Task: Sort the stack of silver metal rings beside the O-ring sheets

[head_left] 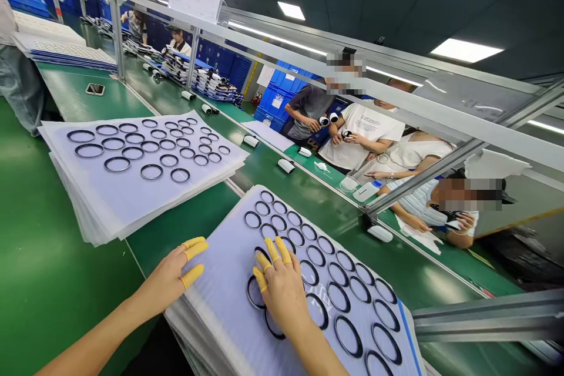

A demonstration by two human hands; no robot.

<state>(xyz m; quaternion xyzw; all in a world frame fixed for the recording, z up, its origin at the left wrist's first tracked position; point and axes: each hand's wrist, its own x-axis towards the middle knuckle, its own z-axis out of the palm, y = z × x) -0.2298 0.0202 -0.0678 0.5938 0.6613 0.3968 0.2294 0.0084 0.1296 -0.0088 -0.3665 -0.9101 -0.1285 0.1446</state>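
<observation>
A stack of white sheets lies in front of me, its top sheet covered with several black rings. My left hand, with yellow finger cots, rests open on the sheet's left edge. My right hand, also in yellow cots, lies over the rings near the sheet's middle, fingertips touching a ring; whether it pinches that ring is unclear.
A second stack of sheets with rings lies to the left on the green bench. A phone lies further back. A conveyor carries small white devices. Several people work beyond the metal frame rail.
</observation>
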